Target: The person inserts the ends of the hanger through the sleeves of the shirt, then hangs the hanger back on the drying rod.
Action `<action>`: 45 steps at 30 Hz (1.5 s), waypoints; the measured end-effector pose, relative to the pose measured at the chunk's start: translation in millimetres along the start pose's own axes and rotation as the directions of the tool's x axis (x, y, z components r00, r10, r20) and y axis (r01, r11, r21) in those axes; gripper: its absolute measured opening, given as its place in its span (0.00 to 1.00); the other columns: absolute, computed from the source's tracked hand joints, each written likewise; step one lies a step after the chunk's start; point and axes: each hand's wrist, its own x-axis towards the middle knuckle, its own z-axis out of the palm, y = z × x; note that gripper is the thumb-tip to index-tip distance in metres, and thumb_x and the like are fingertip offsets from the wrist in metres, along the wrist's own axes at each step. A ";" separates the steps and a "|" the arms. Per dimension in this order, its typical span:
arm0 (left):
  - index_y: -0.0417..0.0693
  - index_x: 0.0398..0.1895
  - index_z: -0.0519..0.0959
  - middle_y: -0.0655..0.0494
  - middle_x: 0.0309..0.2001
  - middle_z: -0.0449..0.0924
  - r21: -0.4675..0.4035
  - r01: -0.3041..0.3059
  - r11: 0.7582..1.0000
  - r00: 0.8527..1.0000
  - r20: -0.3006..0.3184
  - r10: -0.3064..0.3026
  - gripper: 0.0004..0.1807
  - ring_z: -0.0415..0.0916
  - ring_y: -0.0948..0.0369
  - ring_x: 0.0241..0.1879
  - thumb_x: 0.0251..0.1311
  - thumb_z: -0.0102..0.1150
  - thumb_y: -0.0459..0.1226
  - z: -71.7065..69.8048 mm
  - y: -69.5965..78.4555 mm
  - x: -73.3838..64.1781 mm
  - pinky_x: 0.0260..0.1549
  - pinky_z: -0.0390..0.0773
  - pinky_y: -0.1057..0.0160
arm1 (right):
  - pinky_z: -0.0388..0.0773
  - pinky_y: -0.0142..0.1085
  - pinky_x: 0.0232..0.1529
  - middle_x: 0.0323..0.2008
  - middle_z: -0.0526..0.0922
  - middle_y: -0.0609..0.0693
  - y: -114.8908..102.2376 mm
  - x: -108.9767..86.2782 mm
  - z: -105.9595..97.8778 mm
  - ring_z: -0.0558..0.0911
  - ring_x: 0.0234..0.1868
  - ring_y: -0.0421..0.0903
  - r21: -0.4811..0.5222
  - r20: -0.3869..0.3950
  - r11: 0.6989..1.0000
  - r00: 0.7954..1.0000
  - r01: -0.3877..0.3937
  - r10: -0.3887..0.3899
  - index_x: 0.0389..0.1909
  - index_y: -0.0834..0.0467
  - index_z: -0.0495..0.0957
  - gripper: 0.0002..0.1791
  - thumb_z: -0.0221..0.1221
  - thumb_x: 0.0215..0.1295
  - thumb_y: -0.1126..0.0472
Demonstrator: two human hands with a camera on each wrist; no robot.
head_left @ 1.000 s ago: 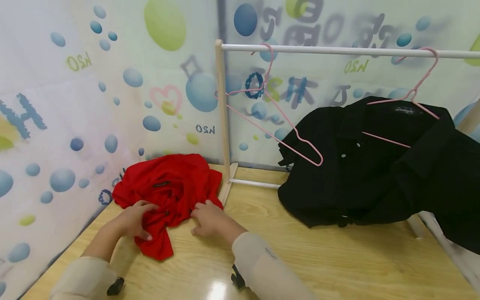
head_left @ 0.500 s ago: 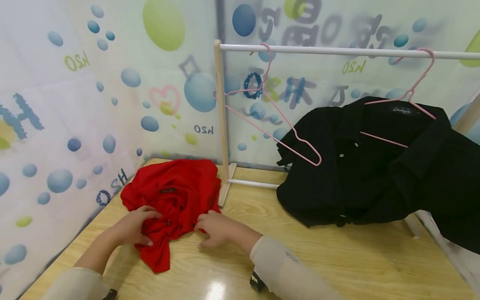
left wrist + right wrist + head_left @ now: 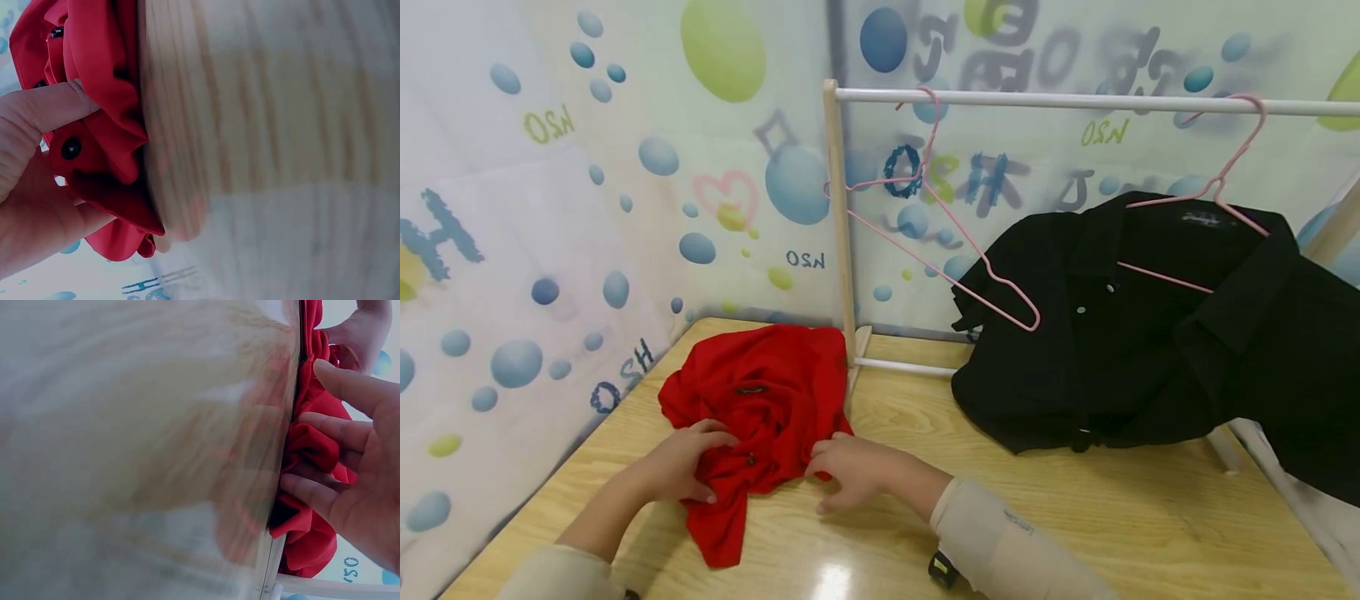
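Note:
A crumpled red shirt (image 3: 797, 367) with black buttons and a dark neck label lies on the wooden table, left of the rack. My left hand (image 3: 677, 465) grips its near left part. In the left wrist view, thumb and fingers lie on either side of the red cloth, close to a black button (image 3: 71, 148). At the shirt's near right edge is my right hand (image 3: 859, 471). Its fingers (image 3: 312, 490) reach into the folds in the right wrist view, while the thumb stands apart from them. Some fingertips are hidden by cloth.
A clothes rack with a white rail (image 3: 1045, 100) and wooden post (image 3: 837, 225) stands behind. A bare pink hanger (image 3: 958, 218) hangs at its left end. A black shirt (image 3: 1037, 350) hangs on another pink hanger (image 3: 1225, 171). Patterned curtains (image 3: 730, 275) enclose the table (image 3: 1075, 533).
The red shirt has shifted toward me and to the right, with both hands moving along with it. More tabletop shows behind it. The hangers and black shirt hang as before.

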 end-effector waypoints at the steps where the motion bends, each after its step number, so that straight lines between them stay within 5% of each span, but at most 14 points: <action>1: 0.44 0.48 0.80 0.42 0.51 0.74 -0.004 0.004 1.000 1.000 0.002 -0.004 0.34 0.73 0.40 0.49 0.31 0.83 0.39 0.6 0.5 -0.2 0.47 0.74 0.40 | 0.65 0.24 0.48 0.51 0.77 0.44 0.2 -1.1 -0.1 0.73 0.48 0.38 0.000 0.004 1.000 1.000 0.005 -0.005 0.55 0.55 0.80 0.25 0.65 0.60 0.48; 7: 0.45 0.49 0.80 0.40 0.53 0.73 -0.024 0.014 1.000 1.000 0.008 -0.014 0.34 0.73 0.40 0.50 0.31 0.83 0.39 1.1 1.9 -4.3 0.47 0.75 0.40 | 0.65 0.24 0.52 0.49 0.79 0.44 0.1 -7.2 -1.5 0.75 0.50 0.36 0.017 -0.015 0.999 0.999 0.042 -0.042 0.52 0.56 0.81 0.22 0.66 0.60 0.50; 12: 0.46 0.49 0.79 0.40 0.53 0.71 -0.012 0.017 1.000 0.997 -0.072 -0.018 0.38 0.73 0.41 0.50 0.26 0.85 0.38 -1.1 4.5 -7.0 0.45 0.76 0.41 | 0.68 0.22 0.42 0.40 0.73 0.41 4.0 -9.4 0.6 0.73 0.38 0.36 0.104 -0.163 0.994 0.985 -0.034 0.051 0.40 0.54 0.76 0.16 0.71 0.53 0.60; 15: 0.46 0.56 0.72 0.36 0.55 0.66 0.002 0.064 0.998 0.986 -0.157 -0.062 0.50 0.70 0.38 0.51 0.20 0.87 0.38 -1.4 6.3 -7.5 0.44 0.76 0.40 | 0.71 0.23 0.37 0.43 0.68 0.44 7.2 -8.3 0.1 0.71 0.39 0.39 0.114 -0.280 0.985 0.947 -0.132 0.159 0.42 0.54 0.67 0.27 0.75 0.47 0.61; 19: 0.52 0.72 0.56 0.27 0.62 0.54 0.025 0.147 0.989 0.961 -0.240 -0.137 0.72 0.60 0.28 0.56 0.13 0.89 0.40 -0.6 4.6 -7.3 0.40 0.76 0.34 | 0.79 0.30 0.37 0.62 0.63 0.52 11.5 -4.5 -5.3 0.69 0.59 0.48 0.096 -0.340 0.957 0.894 -0.275 0.292 0.61 0.52 0.62 0.48 0.79 0.40 0.54; 24: 0.53 0.78 0.35 0.20 0.66 0.45 -0.006 0.199 0.980 0.957 -0.215 -0.196 0.87 0.52 0.20 0.58 0.12 0.89 0.44 -0.9 -9.3 -4.4 0.44 0.69 0.27 | 0.82 0.43 0.41 0.76 0.37 0.58 23.6 4.4 -12.3 0.53 0.73 0.60 0.141 -0.260 0.925 0.888 -0.353 0.379 0.76 0.46 0.46 0.69 0.80 0.35 0.48; 28: 0.43 0.77 0.35 0.20 0.65 0.48 -0.132 0.175 0.976 0.974 -0.119 -0.191 0.84 0.47 0.24 0.63 0.17 0.88 0.44 -1.5 -21.1 -2.2 0.51 0.65 0.28 | 0.74 0.49 0.57 0.77 0.34 0.61 36.3 14.5 -14.5 0.46 0.74 0.64 0.231 -0.194 0.915 0.906 -0.331 0.377 0.78 0.46 0.41 0.75 0.81 0.32 0.46; 33: 0.36 0.73 0.52 0.23 0.63 0.54 -0.181 0.153 0.971 0.985 -0.057 -0.166 0.71 0.52 0.28 0.62 0.21 0.86 0.44 -1.8 -23.7 2.0 0.50 0.69 0.32 | 0.63 0.46 0.67 0.74 0.53 0.58 45.0 27.5 -14.9 0.56 0.73 0.56 0.305 -0.139 0.907 0.928 -0.291 0.344 0.77 0.53 0.47 0.70 0.81 0.35 0.47; 39: 0.40 0.62 0.69 0.34 0.56 0.66 -0.133 0.115 0.984 0.986 -0.108 -0.130 0.55 0.68 0.38 0.54 0.20 0.86 0.41 0.7 -20.5 7.8 0.48 0.75 0.39 | 0.67 0.34 0.62 0.64 0.69 0.51 45.0 35.9 -16.1 0.68 0.64 0.47 0.323 -0.165 0.907 0.928 -0.270 0.335 0.70 0.57 0.60 0.54 0.78 0.43 0.52; 45: 0.44 0.54 0.74 0.42 0.52 0.71 -0.016 0.037 0.999 0.975 -0.217 -0.040 0.48 0.72 0.45 0.50 0.19 0.85 0.35 5.5 -17.5 13.0 0.43 0.79 0.45 | 0.68 0.29 0.58 0.55 0.78 0.49 44.7 39.0 -17.7 0.75 0.56 0.44 0.321 -0.256 0.924 0.920 -0.209 0.297 0.61 0.58 0.70 0.34 0.72 0.52 0.62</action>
